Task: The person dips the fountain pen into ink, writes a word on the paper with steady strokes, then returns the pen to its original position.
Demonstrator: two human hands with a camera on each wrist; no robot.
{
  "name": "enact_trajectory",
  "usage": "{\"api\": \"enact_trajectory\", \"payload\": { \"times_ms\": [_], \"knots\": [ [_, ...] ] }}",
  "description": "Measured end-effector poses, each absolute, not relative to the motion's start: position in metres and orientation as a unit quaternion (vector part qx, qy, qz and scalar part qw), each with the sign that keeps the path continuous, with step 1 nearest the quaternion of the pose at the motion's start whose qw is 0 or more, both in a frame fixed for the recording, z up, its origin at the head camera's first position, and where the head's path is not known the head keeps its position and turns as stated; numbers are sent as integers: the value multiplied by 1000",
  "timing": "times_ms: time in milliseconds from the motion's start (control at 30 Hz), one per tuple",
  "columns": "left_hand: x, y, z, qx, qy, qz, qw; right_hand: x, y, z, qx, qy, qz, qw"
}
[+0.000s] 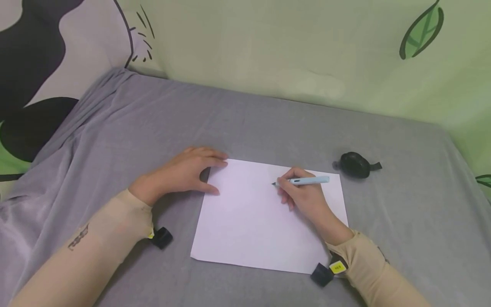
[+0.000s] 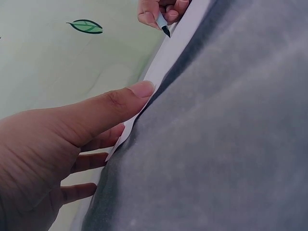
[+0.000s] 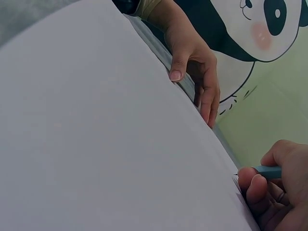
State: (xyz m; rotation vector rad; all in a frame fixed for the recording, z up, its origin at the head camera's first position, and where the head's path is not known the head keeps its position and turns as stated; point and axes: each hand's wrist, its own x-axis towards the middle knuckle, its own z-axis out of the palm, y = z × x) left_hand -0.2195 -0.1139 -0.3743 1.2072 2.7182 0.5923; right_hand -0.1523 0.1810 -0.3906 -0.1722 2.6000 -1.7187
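A white sheet of paper (image 1: 245, 226) lies flat on the grey cloth, with no marks that I can make out on it. My left hand (image 1: 188, 170) rests at its upper left corner, thumb and fingertips touching the edge, fingers spread. In the left wrist view the thumb (image 2: 115, 103) lies along the paper's edge. My right hand (image 1: 304, 192) holds a light blue fountain pen (image 1: 312, 180) between thumb and fingers above the right half of the sheet. The dark nib points left, at or close to the paper; contact cannot be told. The right wrist view shows the pen (image 3: 269, 172) partly hidden by fingers.
A black oval object with a strap (image 1: 355, 165) lies on the grey cloth (image 1: 245, 119), beyond the paper's upper right corner. Behind stands a pale green backdrop (image 1: 268, 47) with a leaf and panda print. Small black devices (image 1: 322, 275) sit at both wrists.
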Motion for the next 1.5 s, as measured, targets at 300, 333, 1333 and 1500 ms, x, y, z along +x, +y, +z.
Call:
{"api": "enact_trajectory", "payload": {
  "times_ms": [300, 333, 1333, 1500],
  "knots": [
    [-220, -114, -376, 400, 894, 195, 51, -153, 182, -391, -54, 835, -548, 9],
    [-220, -114, -376, 400, 894, 194, 51, -153, 182, -391, -54, 834, -549, 9],
    [-219, -114, -374, 397, 895, 195, 53, -150, 182, -387, -7, 840, -542, 3],
    [-219, -114, -374, 396, 896, 194, 53, -150, 183, -388, -1, 833, -554, 5]
  ]
}}
